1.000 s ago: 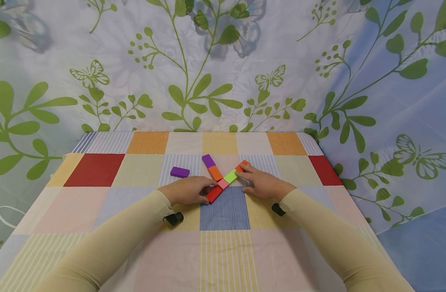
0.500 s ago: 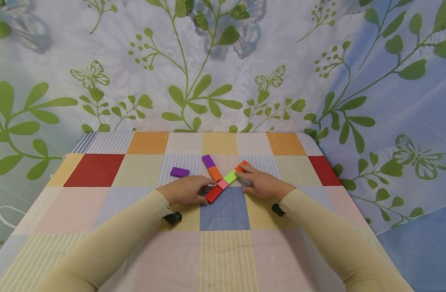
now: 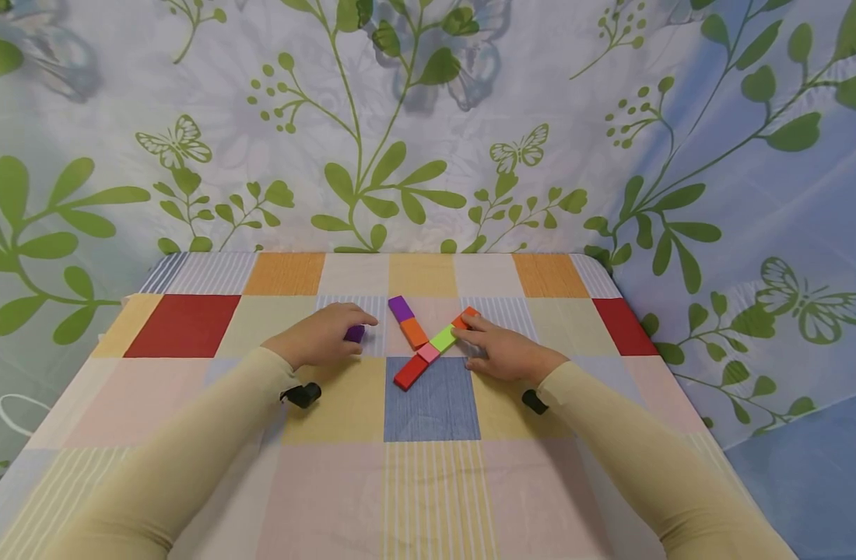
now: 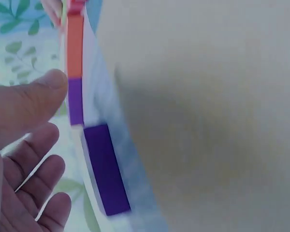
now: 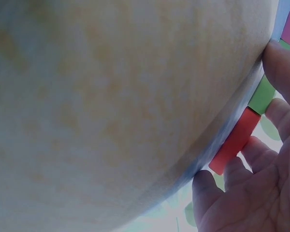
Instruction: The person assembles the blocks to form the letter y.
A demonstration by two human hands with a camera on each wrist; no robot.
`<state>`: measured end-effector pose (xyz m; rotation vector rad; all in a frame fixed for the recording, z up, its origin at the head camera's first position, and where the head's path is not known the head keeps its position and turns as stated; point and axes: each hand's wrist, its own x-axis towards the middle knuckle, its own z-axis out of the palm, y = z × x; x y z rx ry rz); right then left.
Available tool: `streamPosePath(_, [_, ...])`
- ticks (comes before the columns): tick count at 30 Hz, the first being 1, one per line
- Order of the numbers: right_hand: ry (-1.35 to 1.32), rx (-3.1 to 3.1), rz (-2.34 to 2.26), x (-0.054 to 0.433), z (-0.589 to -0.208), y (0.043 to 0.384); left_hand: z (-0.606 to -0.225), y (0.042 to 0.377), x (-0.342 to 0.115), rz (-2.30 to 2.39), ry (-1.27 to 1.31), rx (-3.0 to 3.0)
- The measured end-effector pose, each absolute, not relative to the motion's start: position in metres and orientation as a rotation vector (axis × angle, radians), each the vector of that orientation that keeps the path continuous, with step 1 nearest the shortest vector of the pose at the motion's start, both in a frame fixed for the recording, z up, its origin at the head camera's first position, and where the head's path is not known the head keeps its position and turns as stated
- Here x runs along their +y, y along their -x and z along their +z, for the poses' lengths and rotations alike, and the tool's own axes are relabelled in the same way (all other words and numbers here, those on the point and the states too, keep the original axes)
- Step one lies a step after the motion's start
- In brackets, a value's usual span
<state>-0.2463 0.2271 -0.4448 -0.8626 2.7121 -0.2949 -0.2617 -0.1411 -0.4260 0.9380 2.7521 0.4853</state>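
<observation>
My left hand point(image 3: 321, 334) is over a loose purple block point(image 3: 355, 334), partly covering it in the head view. Its thumb and fingers are spread apart, and in the left wrist view the purple block point(image 4: 106, 169) shows free beside the fingertips. A slanting row runs from a red block point(image 3: 410, 373) through a pink block point(image 3: 428, 354) and a lime-green block point(image 3: 443, 338) to an orange-red block point(image 3: 464, 317). My right hand point(image 3: 510, 350) rests its loosely extended fingertips against the green and orange-red end. Branching off near the pink block are an orange block point(image 3: 413, 333) and another purple block point(image 3: 400, 308).
A patchwork cloth point(image 3: 428, 482) covers the table, which ends at a leaf-printed curtain point(image 3: 414, 117) behind and at the right. Small black devices sit under both wrists. A white cord loop point(image 3: 18, 416) hangs at the left edge.
My left hand has left the red block and moved left and away from me to the loose purple block. The right hand and the joined blocks have stayed put.
</observation>
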Motion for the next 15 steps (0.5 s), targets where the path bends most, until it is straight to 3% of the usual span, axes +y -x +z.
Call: streamPosePath(15, [0.858,2.709,-0.298,0.227,-0.444,0.246,-0.438,0.285,-0.178,0.559,-0.756,2.726])
